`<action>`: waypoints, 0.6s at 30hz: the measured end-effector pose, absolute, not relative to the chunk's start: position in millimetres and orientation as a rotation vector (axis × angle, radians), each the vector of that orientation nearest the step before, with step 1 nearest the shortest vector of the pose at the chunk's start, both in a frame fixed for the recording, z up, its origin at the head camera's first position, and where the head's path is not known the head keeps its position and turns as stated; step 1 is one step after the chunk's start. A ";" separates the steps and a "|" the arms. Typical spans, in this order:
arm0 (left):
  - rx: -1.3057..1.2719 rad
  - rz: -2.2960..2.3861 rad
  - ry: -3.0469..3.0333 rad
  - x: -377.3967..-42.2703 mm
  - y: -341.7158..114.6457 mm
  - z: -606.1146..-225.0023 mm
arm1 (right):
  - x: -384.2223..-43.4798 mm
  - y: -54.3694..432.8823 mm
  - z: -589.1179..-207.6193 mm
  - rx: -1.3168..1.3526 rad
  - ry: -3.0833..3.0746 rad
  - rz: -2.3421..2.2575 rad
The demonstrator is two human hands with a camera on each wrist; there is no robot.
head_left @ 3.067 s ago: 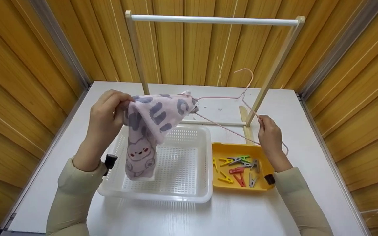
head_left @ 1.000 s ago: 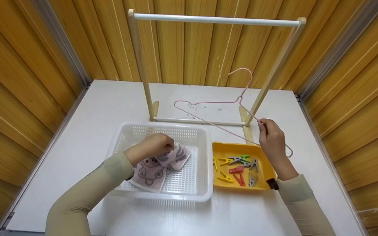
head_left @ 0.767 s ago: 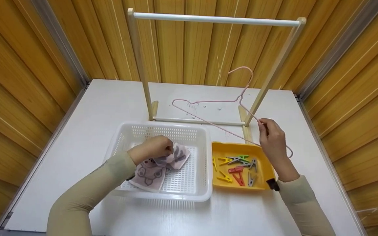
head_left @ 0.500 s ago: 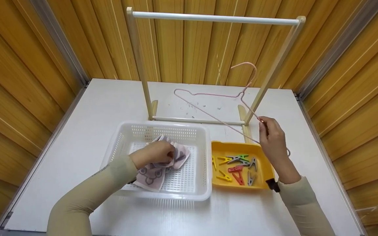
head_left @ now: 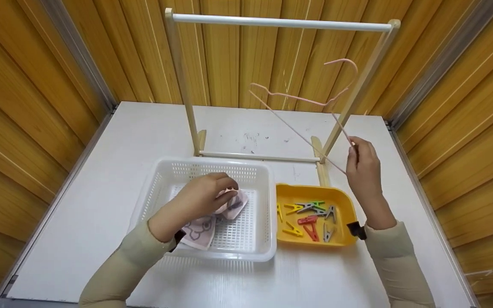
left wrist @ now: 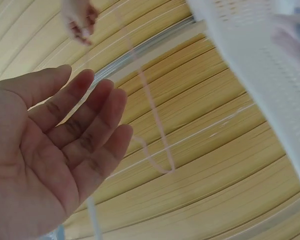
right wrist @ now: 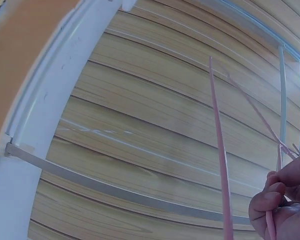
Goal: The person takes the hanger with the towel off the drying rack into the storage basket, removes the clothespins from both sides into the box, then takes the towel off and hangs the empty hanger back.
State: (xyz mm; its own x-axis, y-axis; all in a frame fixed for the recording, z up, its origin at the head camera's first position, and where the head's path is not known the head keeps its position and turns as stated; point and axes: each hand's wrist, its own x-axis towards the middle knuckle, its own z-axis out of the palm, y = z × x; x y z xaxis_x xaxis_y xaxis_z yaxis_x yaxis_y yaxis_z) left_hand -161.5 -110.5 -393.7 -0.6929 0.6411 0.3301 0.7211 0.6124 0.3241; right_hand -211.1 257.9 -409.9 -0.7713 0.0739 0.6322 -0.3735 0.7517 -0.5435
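My right hand (head_left: pixel 364 169) pinches one side of a pink wire hanger (head_left: pixel 298 98), which is raised and tilted, its hook toward the back. In the right wrist view, thumb and fingers close on the hanger wire (right wrist: pixel 222 165). My left hand (head_left: pixel 206 194) is above the white basket (head_left: pixel 272 214); the left wrist view shows its palm bare and its fingers loosely bent. Below it, a pink and grey patterned cloth (head_left: pixel 199 233) lies crumpled in the basket, partly hidden by the hand.
A yellow tray (head_left: pixel 349 209) holds several clothespins (head_left: pixel 308 220) in red, yellow, green and grey, right of the basket. Behind stands a wooden rack with a white top bar (head_left: pixel 280 22) and a low crossbar (head_left: pixel 259 157). Wood-patterned walls enclose the white table (head_left: pixel 114 171).
The cloth came off the hanger and went down into the basket with my left hand, which has since let go and lifted slightly. My right hand has raised the hanger up and right.
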 end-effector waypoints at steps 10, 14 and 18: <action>-0.902 -0.749 -2.666 -146.6 -128.7 -396.2 | -237.3 260.4 -391.2 0.079 -2.248 1.038; -0.804 -0.845 -2.685 -145.4 -135.8 -398.4 | -250.4 262.6 -379.7 -0.004 -2.238 1.100; -0.774 -0.889 -2.705 -144.3 -140.2 -402.5 | -263.0 263.5 -367.9 -0.076 -2.256 1.159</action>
State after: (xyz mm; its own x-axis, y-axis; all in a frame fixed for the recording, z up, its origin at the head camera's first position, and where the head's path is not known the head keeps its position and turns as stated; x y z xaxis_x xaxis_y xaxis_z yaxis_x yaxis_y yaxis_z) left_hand -144.3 -140.2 -402.5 -0.8455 0.4195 0.3304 0.5337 0.6838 0.4975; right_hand -263.0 263.5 -367.9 -0.8215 0.3077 0.4800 -0.2110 0.6181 -0.7573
